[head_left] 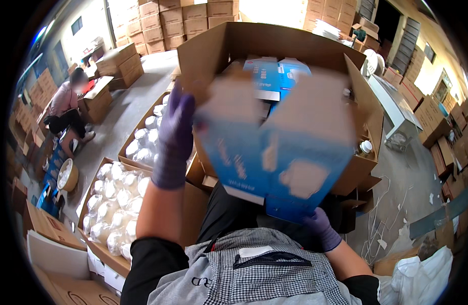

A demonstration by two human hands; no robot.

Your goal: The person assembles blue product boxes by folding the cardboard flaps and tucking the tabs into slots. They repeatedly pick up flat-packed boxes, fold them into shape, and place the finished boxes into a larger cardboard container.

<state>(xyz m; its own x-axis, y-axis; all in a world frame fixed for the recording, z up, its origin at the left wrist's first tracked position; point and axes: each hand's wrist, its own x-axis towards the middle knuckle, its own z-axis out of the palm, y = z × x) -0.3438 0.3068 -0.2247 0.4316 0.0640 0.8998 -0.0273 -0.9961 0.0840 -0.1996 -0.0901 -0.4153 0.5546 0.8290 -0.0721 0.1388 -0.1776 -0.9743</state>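
A blue cardboard box (239,165) with grey-brown open flaps is tilted in front of my lap, smeared by motion. Pale torn patches mark one of its sides. My right hand (323,229), in a purple glove, grips its lower right corner. My left hand (175,132), also gloved in purple, is raised beside the box's left edge with the fingers stretched upward; whether it touches the box I cannot tell. Behind stands a large open carton (201,58) holding more blue printed boxes (267,76). A white-capped bottle (365,147) shows at its right side.
Left of me are two cartons of plastic-wrapped clear bottles (117,203), (146,137). A seated person (66,104) works farther left near a basket (68,175). Stacked cartons (170,23) line the back. At right are a metal table (396,107), loose strings and a white sack (419,277).
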